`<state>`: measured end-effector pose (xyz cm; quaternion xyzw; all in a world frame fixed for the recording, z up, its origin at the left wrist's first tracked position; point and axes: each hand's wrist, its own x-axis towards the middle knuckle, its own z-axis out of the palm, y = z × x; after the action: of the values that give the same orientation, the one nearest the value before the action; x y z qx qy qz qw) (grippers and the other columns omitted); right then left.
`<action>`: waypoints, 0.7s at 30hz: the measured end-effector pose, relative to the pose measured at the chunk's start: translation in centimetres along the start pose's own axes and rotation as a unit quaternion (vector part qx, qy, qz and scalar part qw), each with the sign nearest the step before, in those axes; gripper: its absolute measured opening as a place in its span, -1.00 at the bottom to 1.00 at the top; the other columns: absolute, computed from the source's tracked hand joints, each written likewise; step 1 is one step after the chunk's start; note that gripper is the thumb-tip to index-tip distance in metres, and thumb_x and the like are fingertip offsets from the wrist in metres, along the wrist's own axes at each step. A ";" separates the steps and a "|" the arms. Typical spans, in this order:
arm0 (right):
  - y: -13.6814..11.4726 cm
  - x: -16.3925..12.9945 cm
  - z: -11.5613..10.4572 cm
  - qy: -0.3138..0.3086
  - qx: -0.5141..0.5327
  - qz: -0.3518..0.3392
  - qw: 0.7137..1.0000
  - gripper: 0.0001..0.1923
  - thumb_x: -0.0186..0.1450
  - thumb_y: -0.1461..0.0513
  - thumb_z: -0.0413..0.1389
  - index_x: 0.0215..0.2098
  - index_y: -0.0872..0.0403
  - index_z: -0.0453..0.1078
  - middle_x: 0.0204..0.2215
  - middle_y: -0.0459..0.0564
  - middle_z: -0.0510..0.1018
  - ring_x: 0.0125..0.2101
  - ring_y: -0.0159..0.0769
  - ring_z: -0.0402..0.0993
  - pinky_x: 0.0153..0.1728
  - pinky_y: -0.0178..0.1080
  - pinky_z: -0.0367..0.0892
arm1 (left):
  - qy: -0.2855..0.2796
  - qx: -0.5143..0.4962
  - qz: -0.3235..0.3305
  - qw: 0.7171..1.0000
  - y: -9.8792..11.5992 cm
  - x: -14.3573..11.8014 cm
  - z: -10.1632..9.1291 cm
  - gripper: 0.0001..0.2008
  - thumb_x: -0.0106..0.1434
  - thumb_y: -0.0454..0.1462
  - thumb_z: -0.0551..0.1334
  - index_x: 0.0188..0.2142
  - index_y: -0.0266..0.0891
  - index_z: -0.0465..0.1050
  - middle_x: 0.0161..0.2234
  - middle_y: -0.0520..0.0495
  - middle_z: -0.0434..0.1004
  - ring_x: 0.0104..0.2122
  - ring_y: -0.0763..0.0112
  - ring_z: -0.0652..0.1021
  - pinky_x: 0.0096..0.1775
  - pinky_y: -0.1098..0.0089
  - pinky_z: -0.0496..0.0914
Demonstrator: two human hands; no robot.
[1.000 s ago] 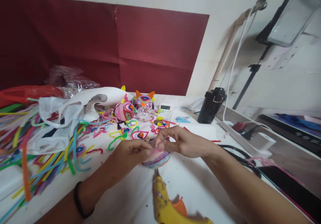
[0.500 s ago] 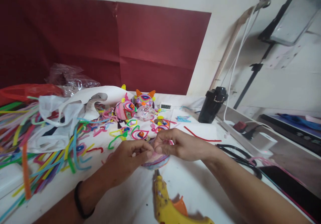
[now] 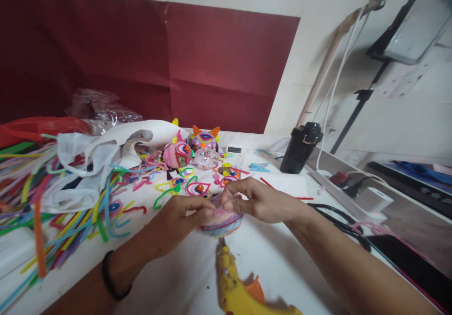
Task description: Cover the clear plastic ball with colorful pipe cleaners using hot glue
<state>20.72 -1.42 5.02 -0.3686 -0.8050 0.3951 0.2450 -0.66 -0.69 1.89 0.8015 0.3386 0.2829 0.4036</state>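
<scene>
A round piece striped in pink, purple and blue (image 3: pixel 223 225), which looks wrapped in fuzzy pipe cleaners, sits on the white table below my hands. My left hand (image 3: pixel 189 216) is at its left side, thumb and fingers pinched together. Over its upper right, my right hand (image 3: pixel 249 199) pinches with thumb and forefinger. The two sets of fingertips are close together; whatever is between them is too small or hidden. A yellow glue gun (image 3: pixel 235 277) with an orange trigger lies in front, its nozzle pointing at the round piece.
Loose pipe cleaners (image 3: pixel 74 230) are heaped at the left. Two decorated balls (image 3: pixel 177 154) stand behind, among shaped pieces and a small digital timer (image 3: pixel 233 149). A black bottle (image 3: pixel 300 148), a power strip (image 3: pixel 349 199), a black cable and a phone (image 3: pixel 413 268) lie rightward.
The fingertips have drawn slightly apart, the right hand shifting a little to the right and up. More of the striped round piece shows. The glue gun stays in place.
</scene>
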 end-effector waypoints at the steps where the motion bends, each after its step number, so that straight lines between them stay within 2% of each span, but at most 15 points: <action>1: 0.0 0.0 0.0 -0.004 -0.002 0.002 1.000 -0.91 0.21 0.28 0.11 -0.36 0.18 0.41 -0.49 -0.10 0.42 -0.45 -0.39 0.28 -0.39 -0.35 0.22 | -0.001 0.007 0.002 1.000 0.1 -0.1 0.0 -0.73 0.25 -0.18 0.13 -0.48 -0.26 0.45 -0.55 0.08 0.31 -0.48 0.45 0.31 -0.42 0.46 0.16; 8: -0.4 -0.1 0.3 -0.009 -0.048 0.001 0.999 -0.80 0.27 0.18 0.09 -0.34 0.17 0.44 -0.47 -0.08 0.46 -0.42 -0.35 0.32 -0.37 -0.33 0.26 | 0.005 0.041 -0.002 0.999 0.0 -0.2 0.1 -0.73 0.25 -0.17 0.11 -0.43 -0.25 0.51 -0.51 0.06 0.39 -0.44 0.40 0.35 -0.39 0.44 0.19; 13: -0.5 0.1 0.9 -0.004 -0.078 0.004 0.997 -0.77 0.25 0.14 0.12 -0.39 0.17 0.43 -0.53 -0.11 0.38 -0.47 -0.38 0.25 -0.44 -0.35 0.20 | 0.002 0.022 -0.005 1.000 0.1 -0.2 0.3 -0.74 0.23 -0.19 0.12 -0.44 -0.26 0.52 -0.53 0.07 0.37 -0.47 0.43 0.33 -0.41 0.45 0.17; 17: -0.5 0.1 1.1 -0.002 -0.056 0.019 0.998 -0.75 0.25 0.12 0.11 -0.41 0.17 0.41 -0.55 -0.13 0.34 -0.49 -0.39 0.20 -0.47 -0.35 0.16 | -0.020 -0.026 -0.009 0.999 -0.2 -0.1 0.2 -0.70 0.23 -0.14 0.13 -0.51 -0.27 0.47 -0.60 0.11 0.25 -0.53 0.48 0.26 -0.47 0.47 0.12; 21: -0.3 0.2 0.9 -0.005 0.007 0.033 0.999 -0.71 0.20 0.07 0.16 -0.43 0.17 0.38 -0.57 -0.16 0.29 -0.51 -0.41 0.16 -0.49 -0.36 0.12 | -0.014 -0.051 -0.006 0.999 -0.5 0.0 0.0 -0.71 0.25 -0.14 0.13 -0.41 -0.26 0.52 -0.55 0.08 0.36 -0.50 0.46 0.31 -0.46 0.48 0.17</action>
<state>19.86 -1.83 4.76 -0.3915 -0.7909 0.4104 0.2297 -0.83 -0.51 1.51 0.7814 0.3230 0.2865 0.4505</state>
